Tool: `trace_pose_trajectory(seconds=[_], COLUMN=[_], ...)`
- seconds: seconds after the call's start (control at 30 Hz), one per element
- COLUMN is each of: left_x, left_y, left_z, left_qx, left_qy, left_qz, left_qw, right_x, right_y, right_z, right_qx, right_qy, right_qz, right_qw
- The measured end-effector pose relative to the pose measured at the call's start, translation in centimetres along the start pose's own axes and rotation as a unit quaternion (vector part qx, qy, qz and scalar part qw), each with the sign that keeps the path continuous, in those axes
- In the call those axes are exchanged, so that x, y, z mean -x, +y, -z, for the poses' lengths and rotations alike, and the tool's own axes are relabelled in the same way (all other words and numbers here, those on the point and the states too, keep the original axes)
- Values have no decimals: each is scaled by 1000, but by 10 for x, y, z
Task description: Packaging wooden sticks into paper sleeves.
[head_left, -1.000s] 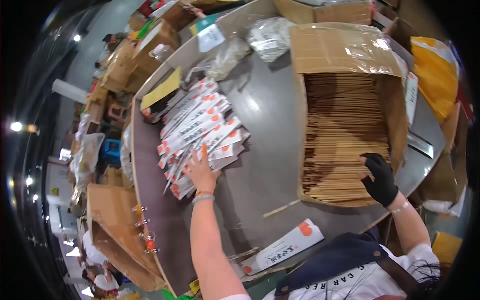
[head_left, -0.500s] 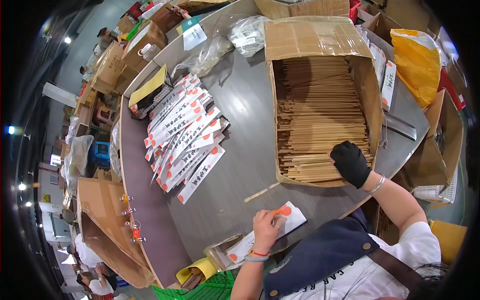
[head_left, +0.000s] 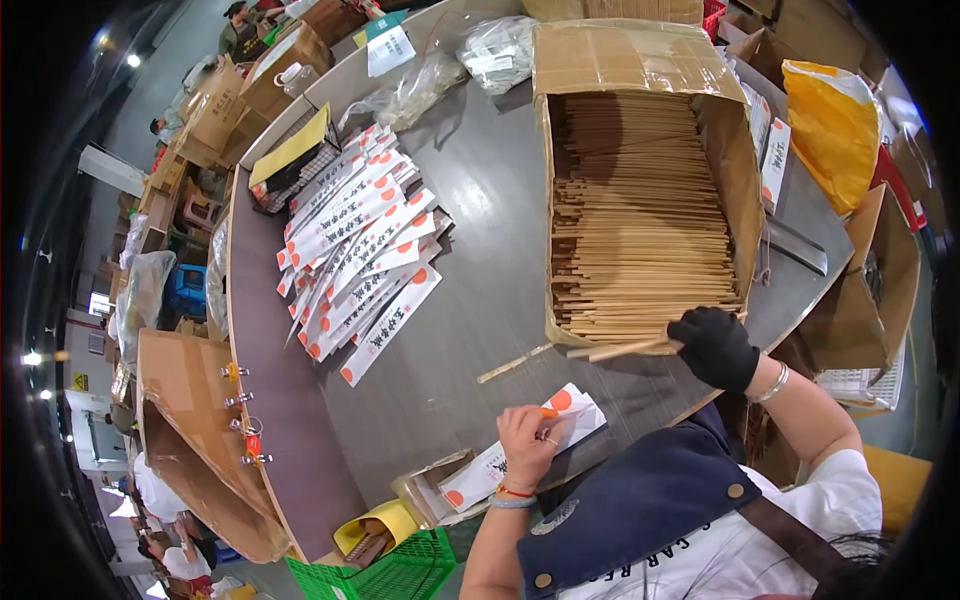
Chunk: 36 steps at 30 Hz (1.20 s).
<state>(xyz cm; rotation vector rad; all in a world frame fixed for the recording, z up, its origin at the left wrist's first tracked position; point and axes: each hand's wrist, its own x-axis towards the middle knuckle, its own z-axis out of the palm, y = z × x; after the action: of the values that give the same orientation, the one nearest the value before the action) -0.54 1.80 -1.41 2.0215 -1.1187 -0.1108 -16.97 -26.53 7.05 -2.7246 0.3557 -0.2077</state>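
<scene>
My right hand [head_left: 716, 348], in a black glove, grips a pair of wooden chopsticks [head_left: 625, 350] by one end. They point left across the near rim of a cardboard box [head_left: 745, 180], which is packed with rows of chopsticks [head_left: 645, 240]. My left hand [head_left: 527, 440] has an orange cover on one fingertip. Its fingers are closed on the top white paper sleeve [head_left: 580, 408] of a small stack lying close to my body. Further left, a heap of white paper sleeves [head_left: 365, 250] with red dots is spread across the table.
A single stick [head_left: 515, 364] lies on the grey table [head_left: 480, 230]. A wooden side panel [head_left: 280, 400] borders the left. Plastic bags [head_left: 497, 55] sit at the back. A yellow container [head_left: 378, 530] and a green crate [head_left: 400, 575] stand near the lower edge; an orange-yellow sack [head_left: 830, 130] is right.
My right hand has drawn a pair of chopsticks from the box and moved slightly toward me. My left hand stays at the sleeve stack. The view has shifted a little.
</scene>
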Motion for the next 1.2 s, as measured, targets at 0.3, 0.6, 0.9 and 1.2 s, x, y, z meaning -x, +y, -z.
trace_pose_trajectory(seconds=[0.3,0.6,0.9,1.2], left_x=[-7,-16,-50,-28], left_y=[-6,4,55,13], left_z=[10,11,20,18], left_qx=[64,95,-113,-64], left_qy=[-66,-94,-114,-138], left_qz=[23,4,-202,38], left_qw=[995,991,966,988], right_x=[24,18,7,-27], right_y=[-17,-20,-36,39], right_z=[-10,-7,-45,-36], right_qx=[-33,9,-303,60], right_qy=[-20,-86,85,144], right_qz=[18,78,-27,11], right_qw=[999,993,949,988])
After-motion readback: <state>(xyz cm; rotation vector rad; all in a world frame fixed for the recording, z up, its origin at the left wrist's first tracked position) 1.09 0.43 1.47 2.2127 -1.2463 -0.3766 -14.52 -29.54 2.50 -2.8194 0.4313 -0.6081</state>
